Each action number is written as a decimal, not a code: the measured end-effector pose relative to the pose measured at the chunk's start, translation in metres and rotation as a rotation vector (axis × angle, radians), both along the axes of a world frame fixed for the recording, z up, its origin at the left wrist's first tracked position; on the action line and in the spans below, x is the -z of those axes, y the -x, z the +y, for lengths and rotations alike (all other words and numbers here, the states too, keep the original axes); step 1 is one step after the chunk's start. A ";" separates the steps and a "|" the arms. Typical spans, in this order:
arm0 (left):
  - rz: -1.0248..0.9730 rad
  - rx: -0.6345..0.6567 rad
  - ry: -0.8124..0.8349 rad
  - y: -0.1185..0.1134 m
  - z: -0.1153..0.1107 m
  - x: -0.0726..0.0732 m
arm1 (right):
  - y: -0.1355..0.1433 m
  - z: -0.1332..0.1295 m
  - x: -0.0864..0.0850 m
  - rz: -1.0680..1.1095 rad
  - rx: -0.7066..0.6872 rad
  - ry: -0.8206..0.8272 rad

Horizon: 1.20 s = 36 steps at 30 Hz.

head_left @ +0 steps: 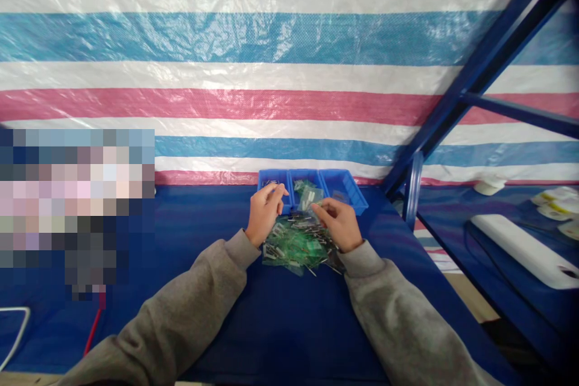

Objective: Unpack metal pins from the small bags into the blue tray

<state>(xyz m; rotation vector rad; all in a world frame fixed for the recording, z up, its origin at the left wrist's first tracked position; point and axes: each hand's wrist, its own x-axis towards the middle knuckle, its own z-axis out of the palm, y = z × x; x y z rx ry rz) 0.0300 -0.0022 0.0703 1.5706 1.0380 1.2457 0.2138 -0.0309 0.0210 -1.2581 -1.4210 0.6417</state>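
Observation:
Three blue bins stand in a row at the back of the table: the left bin [261, 193] holds small metal pieces, the middle bin [292, 200] holds small clear and green bags, and the right bin [350, 184] has a little clear packet in it. In front of them lies a pile of small clear and green bags with metal pieces [296, 247]. My left hand [266, 211] is over the front of the left bin, fingers bent together; what they hold, if anything, is too small to make out. My right hand [338, 223] pinches a small clear bag [311, 196] in front of the middle bin.
Blue metal frame bars [461, 93] rise at the right. Beyond them are a long white device [522, 247] with a cable and some rolls [558, 202]. A striped plastic sheet [271, 42] hangs behind the blue table [289, 325]. The left side is partly pixelated.

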 end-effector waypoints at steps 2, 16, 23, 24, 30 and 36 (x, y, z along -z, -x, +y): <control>-0.009 0.006 0.004 0.000 0.000 0.000 | 0.000 0.003 0.003 0.182 -0.028 0.069; 0.036 0.011 -0.019 0.003 0.005 0.001 | 0.000 0.000 0.003 -0.476 -0.004 -0.114; 0.197 0.128 -0.007 0.004 0.009 0.006 | 0.012 -0.002 0.012 -0.790 -0.029 -0.009; 0.204 0.128 -0.011 0.004 0.009 0.006 | 0.013 -0.002 0.013 -0.814 -0.025 -0.006; 0.229 0.131 -0.030 0.002 0.006 0.004 | 0.017 -0.002 0.013 -0.902 -0.001 0.024; 0.248 0.128 -0.033 0.002 0.006 0.007 | 0.020 -0.003 0.014 -0.931 0.016 0.022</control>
